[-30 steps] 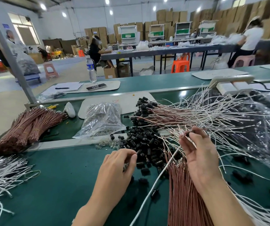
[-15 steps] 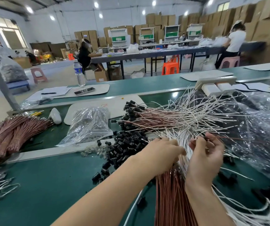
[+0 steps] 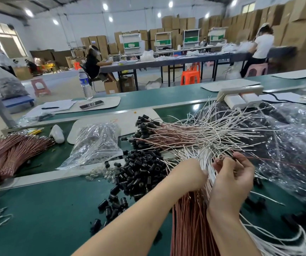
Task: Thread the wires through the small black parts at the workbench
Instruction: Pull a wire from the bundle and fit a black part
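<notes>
**Head view: right grip pinches a black part on a thin wire**

The right grip (image 3: 231,174) has its thumb and forefinger closed on a small black part (image 3: 234,158). A thin reddish wire (image 3: 270,159) runs out of that part to the right. The wrist is bent back, with the back of the hand facing the camera.

Just left of it, the left grip (image 3: 187,175) is knuckles-up with its fingertips buried among the white wires (image 3: 206,157). I cannot tell whether it is grasping anything.

Under both forearms lies a thick copper-coloured bundle (image 3: 191,218), running toward the person. To the left of the left grip, a heap of loose black parts (image 3: 141,169) sits on the green worktop (image 3: 46,209).

Beyond the grips, a fan of wires (image 3: 176,133) carries black parts on its left ends. Farther left is a clear plastic bag (image 3: 96,143), and behind it a pale board (image 3: 130,117) with red marks too small to read. The blue label on the water bottle (image 3: 85,84) beyond cannot be read either.
</notes>
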Demonstrator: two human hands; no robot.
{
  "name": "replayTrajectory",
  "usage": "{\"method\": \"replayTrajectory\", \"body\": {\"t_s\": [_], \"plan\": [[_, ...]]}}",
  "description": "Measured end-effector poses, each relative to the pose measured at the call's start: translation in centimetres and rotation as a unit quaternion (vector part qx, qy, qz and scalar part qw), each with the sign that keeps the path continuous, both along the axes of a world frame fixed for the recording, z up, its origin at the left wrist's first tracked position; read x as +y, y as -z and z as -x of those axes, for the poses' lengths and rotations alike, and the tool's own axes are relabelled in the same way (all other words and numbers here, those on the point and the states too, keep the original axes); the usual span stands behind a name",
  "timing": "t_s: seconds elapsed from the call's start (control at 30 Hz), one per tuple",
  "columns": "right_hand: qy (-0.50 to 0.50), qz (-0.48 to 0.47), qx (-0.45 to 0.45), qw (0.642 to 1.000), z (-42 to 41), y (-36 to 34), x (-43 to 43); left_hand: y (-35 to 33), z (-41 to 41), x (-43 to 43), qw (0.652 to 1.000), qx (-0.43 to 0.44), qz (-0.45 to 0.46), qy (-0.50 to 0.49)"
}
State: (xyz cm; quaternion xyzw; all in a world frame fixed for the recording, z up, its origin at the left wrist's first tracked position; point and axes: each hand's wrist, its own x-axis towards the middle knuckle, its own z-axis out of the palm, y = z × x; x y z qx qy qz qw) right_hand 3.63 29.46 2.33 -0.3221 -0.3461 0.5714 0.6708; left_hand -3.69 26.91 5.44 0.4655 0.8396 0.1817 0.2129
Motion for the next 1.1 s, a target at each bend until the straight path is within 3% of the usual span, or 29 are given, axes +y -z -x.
{"method": "replayTrajectory", "body": {"t_s": [0.27,0.4,0.57,0.7,0.9,0.97,1.1], "plan": [[0.011,-0.075,-0.040,0.996,-0.1,-0.3,-0.7,-2.7,0.7,-0.3,0.985,-0.111,-0.133,0.009],[0.005,-0.107,-0.076,0.991,-0.3,-0.6,-1.0,-6.1,1.0,-1.7,0.941,-0.138,-0.308,0.006],[-0.113,-0.093,-0.058,0.988,0.0,-0.9,-1.6,-8.8,4.7,-5.8,0.823,-0.219,-0.508,-0.128],[-0.284,-0.068,-0.109,0.950,0.8,-0.3,-2.4,-6.9,7.4,-11.4,0.680,-0.247,-0.637,-0.264],[-0.410,-0.027,-0.145,0.900,1.7,0.8,-3.7,-0.6,8.9,-17.4,0.492,-0.366,-0.668,-0.421],[-0.423,-0.013,-0.147,0.894,1.8,1.0,-3.8,1.4,9.2,-18.4,0.466,-0.382,-0.655,-0.457],[-0.432,0.015,-0.114,0.895,2.1,1.5,-4.0,3.8,9.0,-19.4,0.478,-0.415,-0.627,-0.455]]}}
